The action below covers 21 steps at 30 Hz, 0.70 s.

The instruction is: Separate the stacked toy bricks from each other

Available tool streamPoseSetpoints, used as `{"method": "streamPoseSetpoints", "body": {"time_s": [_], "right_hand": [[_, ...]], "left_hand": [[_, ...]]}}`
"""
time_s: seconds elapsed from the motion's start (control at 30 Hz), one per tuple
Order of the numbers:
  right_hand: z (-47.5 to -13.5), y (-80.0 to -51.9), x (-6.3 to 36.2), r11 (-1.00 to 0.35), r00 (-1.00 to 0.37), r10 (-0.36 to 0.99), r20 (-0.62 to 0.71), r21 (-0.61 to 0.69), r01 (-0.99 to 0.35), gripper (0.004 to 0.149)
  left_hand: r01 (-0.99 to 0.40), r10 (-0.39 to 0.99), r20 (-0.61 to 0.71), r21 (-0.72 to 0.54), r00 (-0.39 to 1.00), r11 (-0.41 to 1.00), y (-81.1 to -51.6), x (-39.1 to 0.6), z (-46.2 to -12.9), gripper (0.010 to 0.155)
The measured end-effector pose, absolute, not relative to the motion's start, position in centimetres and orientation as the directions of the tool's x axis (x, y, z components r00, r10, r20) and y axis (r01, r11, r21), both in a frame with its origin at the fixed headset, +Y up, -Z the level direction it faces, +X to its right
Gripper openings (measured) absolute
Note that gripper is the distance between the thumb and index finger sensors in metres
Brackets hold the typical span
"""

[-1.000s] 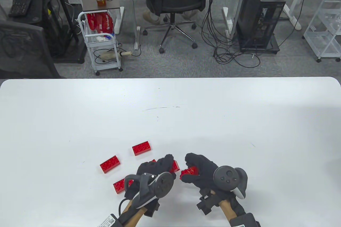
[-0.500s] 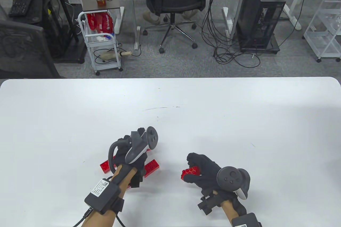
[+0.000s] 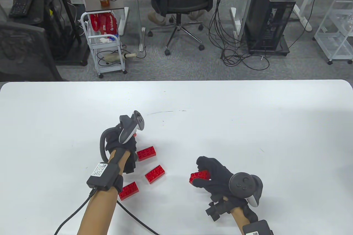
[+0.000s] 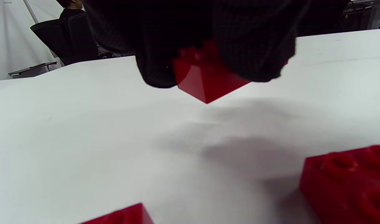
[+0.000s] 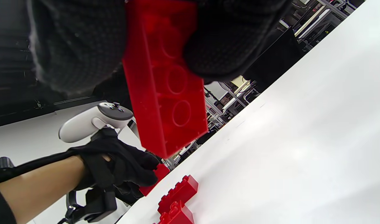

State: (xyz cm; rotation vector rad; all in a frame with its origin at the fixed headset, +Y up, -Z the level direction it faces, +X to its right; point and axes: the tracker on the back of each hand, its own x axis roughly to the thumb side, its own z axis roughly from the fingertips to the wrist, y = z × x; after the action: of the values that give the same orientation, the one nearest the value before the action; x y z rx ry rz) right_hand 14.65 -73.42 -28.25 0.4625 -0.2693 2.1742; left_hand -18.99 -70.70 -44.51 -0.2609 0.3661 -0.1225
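Observation:
My left hand [image 3: 131,142] holds a red brick [image 4: 208,82] just above the white table; in the table view only a sliver of that brick [image 3: 134,135] shows under the tracker. My right hand [image 3: 206,169] grips another red brick [image 3: 199,175] off the table; the right wrist view shows its hollow underside [image 5: 165,93]. Three single red bricks lie on the table between the hands: one by the left hand [image 3: 146,153], one in the middle [image 3: 155,174], one beside my left forearm [image 3: 128,191].
The white table [image 3: 248,124] reaches to a rounded far edge. A cable [image 3: 132,218] trails from my left wrist across the near table. Beyond the table are a chair, a cart and a computer tower on the floor.
My left hand has left one brick lying in the middle, moved left and away from me, and now holds a different brick above the table. My right hand has barely moved.

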Motion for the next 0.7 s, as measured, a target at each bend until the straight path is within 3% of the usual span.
{"method": "streamPoseSetpoints", "body": {"time_s": [0.27, 0.53, 0.63, 0.7], "right_hand": [[-28.2, -73.5, 14.6, -0.604, -0.551, 0.716, 0.428, -0.015, -0.797, 0.074], [-28.3, -73.5, 14.8, -0.596, -0.545, 0.722, 0.426, -0.018, -0.803, 0.074], [-28.3, -73.3, 14.9, -0.595, -0.544, 0.722, 0.428, -0.018, -0.804, 0.075], [-28.3, -73.3, 15.0, -0.595, -0.546, 0.72, 0.43, -0.022, -0.803, 0.076]], "left_hand": [[0.155, -0.28, -0.344, -0.348, 0.896, 0.925, -72.6, -19.1, -46.0, 0.07], [0.135, -0.279, -0.363, -0.373, 0.889, 0.918, -73.8, -20.0, -46.6, 0.069], [0.112, -0.276, -0.372, -0.407, 0.886, 0.906, -73.7, -20.3, -46.6, 0.073], [0.101, -0.284, -0.374, -0.439, 0.883, 0.893, -73.3, -20.5, -46.4, 0.083]]}}
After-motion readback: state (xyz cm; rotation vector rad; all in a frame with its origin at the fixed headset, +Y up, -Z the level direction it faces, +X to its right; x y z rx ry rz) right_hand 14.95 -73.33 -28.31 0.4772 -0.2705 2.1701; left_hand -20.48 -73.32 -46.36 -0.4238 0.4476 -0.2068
